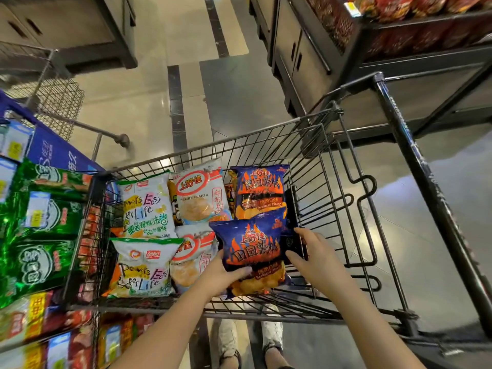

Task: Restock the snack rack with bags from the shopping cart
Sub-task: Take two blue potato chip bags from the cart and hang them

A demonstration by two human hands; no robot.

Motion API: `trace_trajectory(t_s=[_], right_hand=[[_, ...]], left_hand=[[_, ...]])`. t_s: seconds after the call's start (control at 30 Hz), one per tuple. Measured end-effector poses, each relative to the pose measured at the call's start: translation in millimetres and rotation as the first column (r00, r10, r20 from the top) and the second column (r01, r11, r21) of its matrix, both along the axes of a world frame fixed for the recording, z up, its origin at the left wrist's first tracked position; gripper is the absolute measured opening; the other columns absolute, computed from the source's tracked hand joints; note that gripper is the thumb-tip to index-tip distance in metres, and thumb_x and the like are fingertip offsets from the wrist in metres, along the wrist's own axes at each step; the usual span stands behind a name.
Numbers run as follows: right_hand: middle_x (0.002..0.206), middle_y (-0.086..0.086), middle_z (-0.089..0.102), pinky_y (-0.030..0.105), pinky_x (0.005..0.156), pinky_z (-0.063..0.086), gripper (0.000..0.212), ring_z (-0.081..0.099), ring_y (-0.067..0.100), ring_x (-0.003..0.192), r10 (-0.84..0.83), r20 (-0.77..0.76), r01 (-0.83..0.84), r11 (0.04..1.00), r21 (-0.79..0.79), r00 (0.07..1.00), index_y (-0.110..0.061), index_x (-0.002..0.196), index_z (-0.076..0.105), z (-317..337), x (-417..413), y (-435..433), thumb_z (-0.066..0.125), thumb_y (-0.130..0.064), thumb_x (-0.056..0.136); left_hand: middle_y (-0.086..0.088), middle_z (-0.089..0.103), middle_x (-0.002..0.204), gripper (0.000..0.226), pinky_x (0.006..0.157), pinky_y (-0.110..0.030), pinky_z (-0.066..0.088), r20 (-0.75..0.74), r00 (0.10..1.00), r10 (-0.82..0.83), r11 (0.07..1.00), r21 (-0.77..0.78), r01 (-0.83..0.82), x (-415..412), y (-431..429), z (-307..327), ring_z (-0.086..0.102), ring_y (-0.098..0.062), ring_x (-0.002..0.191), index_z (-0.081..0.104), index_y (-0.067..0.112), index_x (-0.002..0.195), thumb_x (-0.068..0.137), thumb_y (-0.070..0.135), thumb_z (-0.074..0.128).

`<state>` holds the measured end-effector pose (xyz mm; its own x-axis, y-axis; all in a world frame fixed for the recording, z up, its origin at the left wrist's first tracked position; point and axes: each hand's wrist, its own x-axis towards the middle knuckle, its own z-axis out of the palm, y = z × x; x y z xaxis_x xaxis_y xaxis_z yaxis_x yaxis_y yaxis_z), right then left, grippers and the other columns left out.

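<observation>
In the cart (346,166), toward its 5 o'clock corner, the left hand (222,275) is gripping a blue bag (253,251) by its lower left edge, thumb lying across the front and the fingers hidden behind. The bag is standing nearly upright, lifted a little above the bags around it. At 3 o'clock from it the right hand (314,254) is closing around a dark flat object (291,245) (what it is cannot be told), held between the bag and the cart's right wall.

At 12 o'clock from the held bag a second blue bag (259,190) of the same print is leaning against the far wall. At 10 o'clock a white shrimp bag (199,193) is standing, with another (194,257) lying at 9 o'clock, touching the left hand. Further toward 9 o'clock two pale bags (145,206) with scrawled lettering are sitting one behind the other.

Outside the cart at 9 o'clock, green bags (45,235) are filling the rack (87,235), just beside the cart's left wall. A dark shelf (399,35) with red packets is showing at 1 o'clock, well apart.
</observation>
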<state>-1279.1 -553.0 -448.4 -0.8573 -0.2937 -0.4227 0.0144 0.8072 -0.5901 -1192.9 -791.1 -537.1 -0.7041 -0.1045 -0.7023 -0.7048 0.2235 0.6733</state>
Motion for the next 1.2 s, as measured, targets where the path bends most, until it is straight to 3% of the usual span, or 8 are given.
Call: trace_trajectory(t_s=[0.13, 0.23, 0.4, 0.6, 0.83, 0.93, 1.07, 1.2], right_hand=[[0.148, 0.001, 0.047, 0.024, 0.103, 0.04, 0.06, 0.049, 0.015, 0.133, 0.004, -0.014, -0.004, 1.0, -0.003, 1.0, -0.024, 0.154, 0.038, 3.8, -11.4, -0.3, 0.063, -0.033, 0.1], [0.147, 0.002, 0.049, 0.021, 0.102, 0.035, 0.059, 0.048, 0.015, 0.134, -0.001, -0.016, 0.0, 1.0, -0.017, 1.0, -0.022, 0.153, 0.041, 5.7, -22.6, -6.6, 0.064, -0.031, 0.099], [0.137, 0.006, 0.057, 0.028, 0.101, 0.04, 0.055, 0.05, 0.021, 0.132, 0.001, -0.001, -0.001, 0.999, -0.033, 1.0, -0.015, 0.147, 0.047, -1.4, -52.3, -26.7, 0.067, -0.029, 0.097], [0.136, 0.007, 0.06, 0.037, 0.093, 0.049, 0.07, 0.058, 0.026, 0.124, -0.11, 0.101, 0.109, 0.994, 0.009, 0.989, -0.013, 0.147, 0.042, -33.1, -91.8, -56.1, 0.073, -0.043, 0.091], [0.145, 0.017, 0.05, 0.043, 0.108, 0.042, 0.079, 0.049, 0.036, 0.135, -0.28, 0.211, 0.277, 0.96, 0.042, 0.937, -0.006, 0.147, 0.038, -78.8, -121.1, -85.8, 0.072, -0.048, 0.09], [0.14, 0.017, 0.056, 0.046, 0.107, 0.046, 0.089, 0.053, 0.036, 0.131, -0.341, 0.304, 0.337, 0.939, 0.067, 0.89, -0.008, 0.145, 0.04, -96.2, -128.5, -89.4, 0.078, -0.058, 0.082], [0.13, 0.011, 0.063, 0.041, 0.098, 0.047, 0.092, 0.058, 0.033, 0.125, -0.385, 0.433, 0.407, 0.912, 0.044, 0.815, -0.009, 0.138, 0.049, -110.1, -134.4, -87.8, 0.091, -0.052, 0.068], [0.121, 0.006, 0.07, 0.038, 0.091, 0.049, 0.086, 0.063, 0.026, 0.113, -0.317, 0.559, 0.4, 0.916, -0.028, 0.766, -0.015, 0.127, 0.061, -115.3, -133.7, -83.9, 0.097, -0.045, 0.055]], left_hand=[[0.028, 0.062, 0.116, 0.05, 0.089, -0.015, 0.048, -0.081, 0.995, 0.05, 0.998, 0.04, -0.047, -3.3, -0.7, 18.4, 0.057, 0.011, 0.105, 0.049, 0.048, 0.12, 0.084, 0.041, 0.083], [0.021, 0.065, 0.118, 0.055, 0.092, -0.028, 0.05, -0.109, 0.986, 0.129, 0.991, 0.054, -0.123, -7.5, -9.4, 27.3, 0.061, 0.002, 0.095, 0.047, 0.044, 0.126, 0.082, 0.049, 0.08], [0.016, 0.066, 0.124, 0.078, 0.094, -0.027, 0.051, -0.116, 0.957, 0.266, 0.959, 0.135, -0.25, -16.7, -35.0, 37.7, 0.063, -0.008, 0.117, 0.051, 0.04, 0.128, 0.064, 0.067, 0.086], [0.008, 0.07, 0.12, 0.043, 0.066, -0.016, 0.057, -0.119, 0.895, 0.429, 0.887, 0.24, -0.393, -27.1, -57.6, 55.5, 0.073, 0.001, 0.092, 0.053, 0.035, 0.129, 0.092, 0.027, 0.074], [0.011, 0.072, 0.128, 0.084, 0.103, -0.044, 0.055, -0.162, 0.861, 0.482, 0.869, 0.216, -0.445, -27.9, -94.9, 62.8, 0.07, -0.014, 0.115, 0.055, 0.047, 0.133, 0.059, 0.07, 0.085], [0.009, 0.072, 0.128, 0.099, 0.103, -0.047, 0.055, -0.142, 0.863, 0.484, 0.866, 0.217, -0.45, -28.2, -105.8, 63.5, 0.071, -0.017, 0.115, 0.056, 0.044, 0.135, 0.048, 0.076, 0.088], [0.01, 0.075, 0.12, 0.074, 0.092, -0.035, 0.058, -0.117, 0.874, 0.472, 0.871, 0.212, -0.443, -29.5, -114.4, 62.8, 0.073, -0.014, 0.109, 0.06, 0.041, 0.129, 0.064, 0.063, 0.089], [0.009, 0.073, 0.127, 0.093, 0.102, -0.045, 0.055, -0.105, 0.874, 0.475, 0.874, 0.168, -0.455, -30.2, -120.8, 62.6, 0.07, -0.017, 0.116, 0.057, 0.04, 0.137, 0.055, 0.072, 0.087]])
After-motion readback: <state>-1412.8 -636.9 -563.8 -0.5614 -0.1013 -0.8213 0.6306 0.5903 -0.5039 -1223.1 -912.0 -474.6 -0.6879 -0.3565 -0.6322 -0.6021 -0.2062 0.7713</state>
